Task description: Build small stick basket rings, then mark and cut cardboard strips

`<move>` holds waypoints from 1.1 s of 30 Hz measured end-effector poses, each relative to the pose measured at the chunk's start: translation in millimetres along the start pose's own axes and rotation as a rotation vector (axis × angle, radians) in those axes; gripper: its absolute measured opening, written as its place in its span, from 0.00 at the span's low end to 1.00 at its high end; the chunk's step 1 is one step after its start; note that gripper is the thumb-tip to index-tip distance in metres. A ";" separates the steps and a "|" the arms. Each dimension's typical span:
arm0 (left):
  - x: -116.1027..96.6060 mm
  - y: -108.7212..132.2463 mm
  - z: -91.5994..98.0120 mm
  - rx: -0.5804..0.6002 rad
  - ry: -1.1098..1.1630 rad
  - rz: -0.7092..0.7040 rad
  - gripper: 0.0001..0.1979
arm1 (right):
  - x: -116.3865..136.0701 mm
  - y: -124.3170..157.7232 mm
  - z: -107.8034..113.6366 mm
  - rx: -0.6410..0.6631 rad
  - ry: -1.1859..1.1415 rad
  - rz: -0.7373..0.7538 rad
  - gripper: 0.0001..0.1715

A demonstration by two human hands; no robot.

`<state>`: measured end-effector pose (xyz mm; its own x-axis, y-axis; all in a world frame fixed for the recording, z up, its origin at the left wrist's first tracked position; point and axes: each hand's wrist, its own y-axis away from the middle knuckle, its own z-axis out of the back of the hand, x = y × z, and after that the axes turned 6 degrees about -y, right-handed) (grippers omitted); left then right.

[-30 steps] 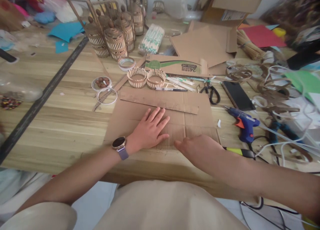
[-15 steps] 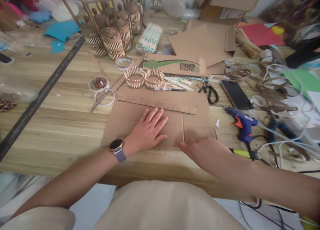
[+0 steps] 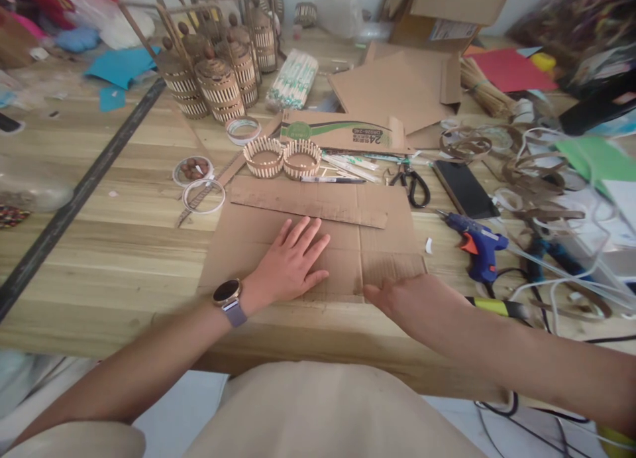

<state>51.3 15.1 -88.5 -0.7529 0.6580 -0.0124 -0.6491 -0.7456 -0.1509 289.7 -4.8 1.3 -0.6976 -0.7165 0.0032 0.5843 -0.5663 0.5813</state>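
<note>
My left hand (image 3: 293, 259), with a watch on its wrist, lies flat and open on a creased brown cardboard sheet (image 3: 238, 246). Its fingertips reach the edge of a narrow cardboard strip (image 3: 308, 208) lying across the sheet. My right hand (image 3: 397, 295) is at the sheet's near right corner, knuckles up and fingers curled under. The thumb points left along the near edge. Whatever those fingers hold, if anything, is hidden beneath the hand.
Beyond the sheet stand two small stick-walled rings (image 3: 301, 160), a pen (image 3: 332, 179) and black-handled pliers (image 3: 415, 186). On the right lie a phone (image 3: 466, 188) and a blue glue gun (image 3: 477, 242) among cables. Several lantern-like stick models (image 3: 218, 87) stand at the back left.
My right hand has slid a little to the right along the cardboard's near edge. My left hand stays flat in place. The whole view has shifted slightly.
</note>
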 end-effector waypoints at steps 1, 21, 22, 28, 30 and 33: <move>0.0 -0.1 0.1 0.001 0.001 0.001 0.33 | -0.8 1.3 -0.4 0.004 0.009 -0.002 0.27; 1.0 0.4 -1.3 -0.032 -0.041 -0.011 0.32 | -10.9 14.5 -0.1 0.126 -0.003 -0.096 0.26; 1.1 0.5 -1.9 -0.037 -0.043 -0.011 0.32 | -11.0 15.1 -0.3 0.121 -0.006 -0.099 0.26; 0.7 1.0 -2.7 -0.047 -0.036 -0.004 0.31 | -15.4 19.8 -8.5 0.091 0.028 -0.091 0.26; 0.6 1.1 -2.2 -0.046 -0.032 -0.002 0.30 | -16.0 20.8 -9.1 0.100 0.024 -0.088 0.26; 1.0 1.3 -2.6 -0.045 -0.029 -0.001 0.30 | -16.3 21.3 -8.3 0.105 0.015 -0.080 0.25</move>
<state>50.0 15.1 -91.3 -0.7553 0.6551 0.0165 -0.6450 -0.7388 -0.1951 316.9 -8.5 6.8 -0.7335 -0.6771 -0.0582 0.4799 -0.5767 0.6612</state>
